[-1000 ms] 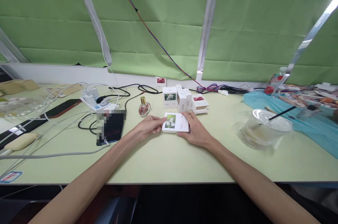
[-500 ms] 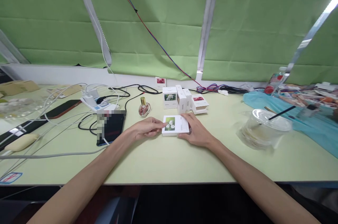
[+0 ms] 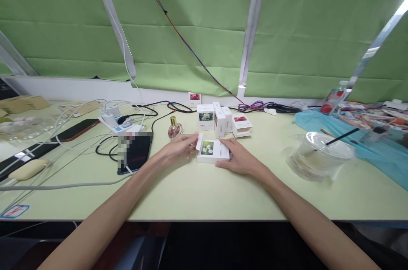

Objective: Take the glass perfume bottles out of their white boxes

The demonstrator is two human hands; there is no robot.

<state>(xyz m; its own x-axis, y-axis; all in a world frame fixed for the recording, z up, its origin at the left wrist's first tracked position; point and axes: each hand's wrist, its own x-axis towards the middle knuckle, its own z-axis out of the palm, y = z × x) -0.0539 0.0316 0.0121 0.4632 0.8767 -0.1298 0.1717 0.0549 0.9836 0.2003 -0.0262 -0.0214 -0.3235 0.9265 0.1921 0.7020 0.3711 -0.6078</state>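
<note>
A small white box [image 3: 214, 155] with a picture of white flowers lies on the table. My right hand [image 3: 238, 156] grips its right end, thumb at the near side and fingers over the far side. At the left end a flap [image 3: 199, 142] stands raised. My left hand [image 3: 181, 147] pinches that flap between thumb and fingertips. Just behind my left hand stands a glass perfume bottle [image 3: 174, 129] with a gold cap. What the box holds is hidden.
Behind the box stand several white boxes [image 3: 205, 118], one lying with its end open [image 3: 242, 125]. Left are a dark phone [image 3: 140, 151], a power strip [image 3: 123, 125] and tangled cables. Right are a lidded plastic cup [image 3: 320, 155] with a black straw and a blue plastic bag [image 3: 372, 147].
The flap at the box's left end has swung up and open with my left hand's fingers. My right hand still holds the box in the same place.
</note>
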